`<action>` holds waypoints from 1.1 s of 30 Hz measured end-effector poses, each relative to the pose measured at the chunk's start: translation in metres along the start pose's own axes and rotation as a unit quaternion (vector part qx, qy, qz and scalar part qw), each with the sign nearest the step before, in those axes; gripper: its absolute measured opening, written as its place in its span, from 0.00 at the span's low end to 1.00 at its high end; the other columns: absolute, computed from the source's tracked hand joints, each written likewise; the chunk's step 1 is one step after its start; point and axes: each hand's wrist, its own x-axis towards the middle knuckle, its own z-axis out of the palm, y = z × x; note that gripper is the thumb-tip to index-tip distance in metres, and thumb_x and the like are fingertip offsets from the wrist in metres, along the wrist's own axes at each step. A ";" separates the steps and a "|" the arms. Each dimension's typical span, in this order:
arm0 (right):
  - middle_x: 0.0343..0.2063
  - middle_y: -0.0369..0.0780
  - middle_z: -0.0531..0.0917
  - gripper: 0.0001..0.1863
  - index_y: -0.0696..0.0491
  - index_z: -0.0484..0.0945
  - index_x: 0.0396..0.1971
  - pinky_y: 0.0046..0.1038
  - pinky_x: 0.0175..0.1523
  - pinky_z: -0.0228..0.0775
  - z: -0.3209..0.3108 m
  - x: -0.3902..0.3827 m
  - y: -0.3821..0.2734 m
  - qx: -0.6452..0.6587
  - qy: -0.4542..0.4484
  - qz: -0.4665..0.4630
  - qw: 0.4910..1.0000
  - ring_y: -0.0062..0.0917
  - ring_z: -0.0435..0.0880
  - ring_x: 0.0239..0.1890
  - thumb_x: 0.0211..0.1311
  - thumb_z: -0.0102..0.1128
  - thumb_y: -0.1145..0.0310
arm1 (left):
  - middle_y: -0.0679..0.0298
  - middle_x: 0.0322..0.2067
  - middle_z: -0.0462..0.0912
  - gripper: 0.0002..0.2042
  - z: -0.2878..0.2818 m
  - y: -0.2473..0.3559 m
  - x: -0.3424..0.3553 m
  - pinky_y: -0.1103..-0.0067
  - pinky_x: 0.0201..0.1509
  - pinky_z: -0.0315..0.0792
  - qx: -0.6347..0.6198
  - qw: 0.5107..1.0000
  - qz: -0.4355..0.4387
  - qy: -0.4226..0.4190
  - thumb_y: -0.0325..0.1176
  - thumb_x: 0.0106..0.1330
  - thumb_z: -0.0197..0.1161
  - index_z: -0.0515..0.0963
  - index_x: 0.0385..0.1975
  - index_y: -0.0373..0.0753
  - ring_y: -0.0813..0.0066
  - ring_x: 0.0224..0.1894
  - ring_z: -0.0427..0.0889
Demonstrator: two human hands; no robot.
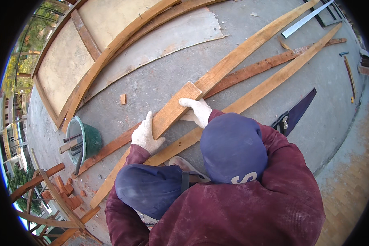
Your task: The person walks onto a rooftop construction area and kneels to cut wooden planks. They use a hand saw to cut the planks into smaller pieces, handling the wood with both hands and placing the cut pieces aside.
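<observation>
A short, flat wooden board (pixel 175 110) lies slantwise over a long wooden plank (pixel 254 47), in line with it. My left hand (pixel 146 136), in a white glove, grips the board's near left end, fingers along its edge. On the far right edge, my right hand (pixel 197 110), gloved too, closes over the board near its upper end; part of that hand is hidden beneath the wood. Another long plank (pixel 270 84) runs alongside, nearer my knees. Between the two passes a reddish, rougher plank (pixel 256 73).
A green bucket (pixel 93 138) with tools stands at the left, near a small wood block (pixel 123 99). To the right lies a handsaw (pixel 301 112). A large wood-framed panel (pixel 69 51) is at the upper left, a metal strip (pixel 305 19) at the upper right, broken bricks (pixel 65 192) at the lower left.
</observation>
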 end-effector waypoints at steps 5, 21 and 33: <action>0.67 0.56 0.72 0.41 0.60 0.63 0.73 0.45 0.72 0.73 -0.013 0.000 -0.008 -0.093 -0.001 0.051 0.994 0.48 0.75 0.69 0.69 0.70 0.54 | 0.43 0.58 0.79 0.57 0.022 -0.002 0.003 0.57 0.63 0.76 0.033 0.999 0.013 0.033 0.39 0.48 0.80 0.52 0.79 0.34 0.43 0.57 0.82; 0.40 0.43 0.86 0.22 0.65 0.77 0.56 0.24 0.41 0.80 -0.200 -0.152 -0.124 -0.271 0.268 -0.250 0.890 0.24 0.87 0.37 0.67 0.62 0.67 | 0.46 0.52 0.80 0.52 0.050 -0.011 0.011 0.58 0.57 0.78 0.037 0.997 -0.002 0.070 0.35 0.49 0.78 0.58 0.77 0.35 0.45 0.54 0.82; 0.55 0.52 0.80 0.38 0.57 0.69 0.64 0.46 0.62 0.77 -0.298 -0.191 0.025 -0.640 0.497 0.077 0.581 0.49 0.82 0.56 0.51 0.73 0.67 | 0.48 0.54 0.81 0.50 0.047 -0.007 0.018 0.59 0.60 0.77 0.070 0.996 -0.032 0.044 0.35 0.48 0.79 0.62 0.75 0.37 0.47 0.55 0.82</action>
